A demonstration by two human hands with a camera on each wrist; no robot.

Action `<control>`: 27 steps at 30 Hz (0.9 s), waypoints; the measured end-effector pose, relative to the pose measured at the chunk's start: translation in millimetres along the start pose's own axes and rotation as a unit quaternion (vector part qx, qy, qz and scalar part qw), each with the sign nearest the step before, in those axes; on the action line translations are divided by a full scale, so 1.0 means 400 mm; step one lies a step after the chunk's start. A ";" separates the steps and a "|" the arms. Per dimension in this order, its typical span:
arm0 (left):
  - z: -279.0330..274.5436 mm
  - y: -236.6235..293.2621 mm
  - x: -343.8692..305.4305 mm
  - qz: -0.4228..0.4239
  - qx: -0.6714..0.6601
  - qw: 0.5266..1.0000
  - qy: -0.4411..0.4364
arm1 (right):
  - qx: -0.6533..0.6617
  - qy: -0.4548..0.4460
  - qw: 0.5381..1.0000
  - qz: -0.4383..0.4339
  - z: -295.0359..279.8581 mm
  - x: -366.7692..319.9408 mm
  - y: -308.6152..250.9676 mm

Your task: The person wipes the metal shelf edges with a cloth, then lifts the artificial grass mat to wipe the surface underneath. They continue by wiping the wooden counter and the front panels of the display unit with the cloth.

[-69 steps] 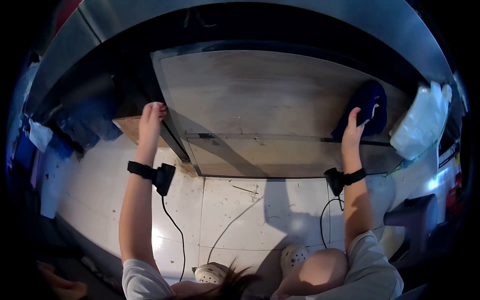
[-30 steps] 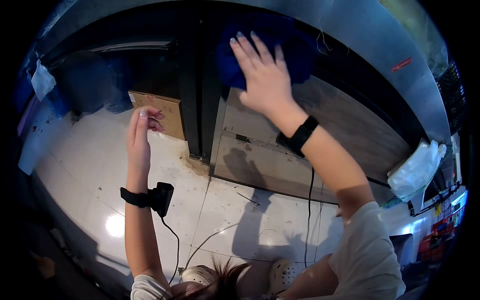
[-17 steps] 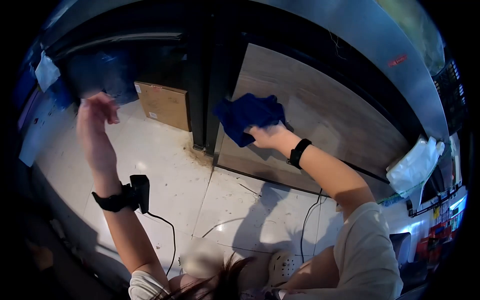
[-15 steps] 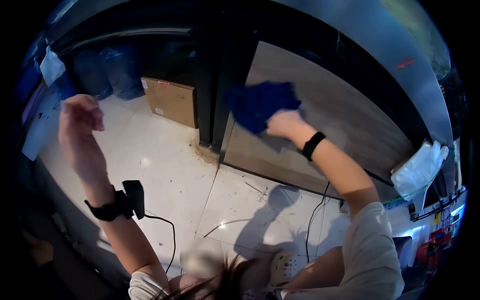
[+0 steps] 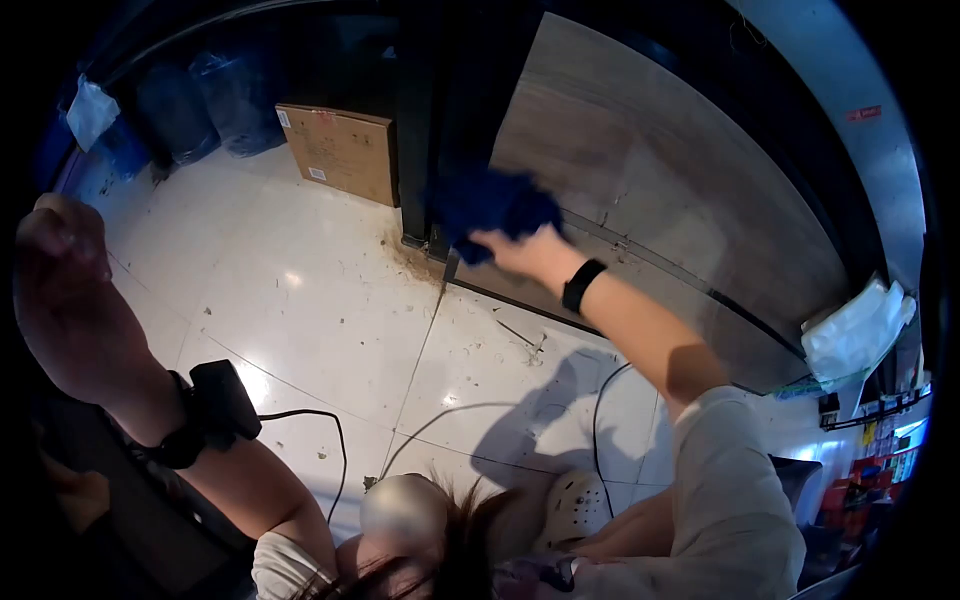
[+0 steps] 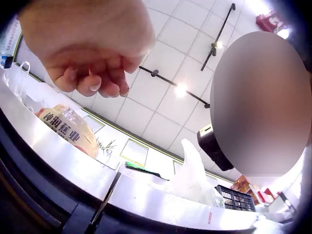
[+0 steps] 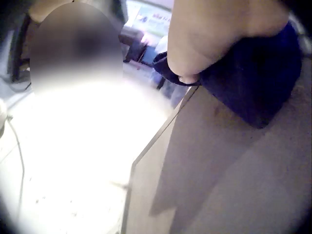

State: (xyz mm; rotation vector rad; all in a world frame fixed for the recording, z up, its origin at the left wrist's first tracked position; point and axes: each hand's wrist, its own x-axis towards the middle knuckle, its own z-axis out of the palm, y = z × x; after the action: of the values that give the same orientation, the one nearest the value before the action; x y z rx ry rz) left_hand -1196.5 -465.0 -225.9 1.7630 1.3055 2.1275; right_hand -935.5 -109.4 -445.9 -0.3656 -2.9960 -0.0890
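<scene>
A dark blue cloth (image 5: 492,208) is bunched in my right hand (image 5: 535,252), with the thumb and fingers gripping its near edge. It overlaps the lower left corner of a wood-look panel (image 5: 620,130) and the dark post (image 5: 418,130) beside it. In the right wrist view the cloth (image 7: 253,73) hangs down in a point in front of the panel, and most of the fingers are hidden in its folds. My left hand (image 5: 62,250) is raised at the far left, away from the panel. Its fingers curl loosely around nothing in the left wrist view.
A flat cardboard box (image 5: 340,150) leans left of the post, with dark blue bagged bins (image 5: 235,105) behind it. A white plastic bag (image 5: 860,335) hangs at the panel's right end. Bits of debris lie on the white tiled floor (image 5: 300,330). A metal counter edge (image 6: 161,204) runs above.
My right hand has carried the cloth from the panel's right end to its upper left, pressing it flat there, then down to the lower left corner. My left hand has swung out left.
</scene>
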 end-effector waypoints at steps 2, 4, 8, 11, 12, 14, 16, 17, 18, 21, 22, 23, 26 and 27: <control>-0.005 0.009 -0.004 0.012 0.046 0.999 0.017 | -0.070 -0.028 0.995 -0.059 0.081 -0.051 -0.040; -0.044 0.023 -0.008 0.009 0.063 0.997 -0.035 | -0.095 0.075 0.985 -0.121 0.129 -0.065 -0.056; -0.108 0.003 -0.069 0.014 0.043 0.994 0.103 | -0.104 -0.116 0.987 -0.046 -0.010 -0.080 -0.057; -0.208 -0.020 -0.116 -0.056 -0.084 0.995 0.011 | -0.080 -0.167 0.980 0.070 -0.134 -0.077 0.013; -0.204 -0.022 -0.107 -0.036 -0.064 0.997 -0.011 | -0.111 -0.080 0.988 0.066 -0.188 -0.083 0.039; -0.157 -0.022 -0.052 0.007 -0.015 0.999 -0.037 | 0.135 0.044 0.977 0.157 -0.321 -0.063 0.056; -0.008 -0.018 0.020 0.060 0.053 0.997 -0.020 | 0.282 0.118 0.912 0.272 -0.430 -0.049 0.060; 0.029 -0.027 0.035 0.080 0.074 0.994 0.002 | 0.164 0.101 0.931 0.310 -0.486 -0.046 0.053; 0.066 -0.036 0.050 0.099 0.095 0.990 0.024 | 0.042 0.081 0.935 0.342 -0.534 -0.044 0.047; 0.088 -0.061 0.051 0.114 0.101 0.986 0.067 | -0.314 0.173 0.898 0.254 -0.443 -0.063 0.057; 0.089 -0.060 0.053 0.113 0.104 0.986 0.061 | -0.231 0.093 0.924 0.291 -0.410 -0.062 0.034; 0.087 -0.061 0.054 0.113 0.104 0.986 0.056 | -0.139 0.084 0.957 0.242 -0.347 -0.082 0.040; 0.075 -0.062 0.053 0.110 0.093 0.988 0.049 | -0.117 -0.221 0.934 0.254 -0.188 -0.111 0.004; 0.071 -0.061 0.050 0.105 0.086 0.990 0.049 | -0.038 -0.235 0.944 0.228 -0.127 -0.153 -0.001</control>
State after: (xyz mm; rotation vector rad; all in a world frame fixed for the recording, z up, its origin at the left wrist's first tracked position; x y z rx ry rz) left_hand -1189.9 -423.0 -227.0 1.9639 1.4242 2.3015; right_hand -871.0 -127.7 -403.3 -1.2369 -3.2612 -0.0827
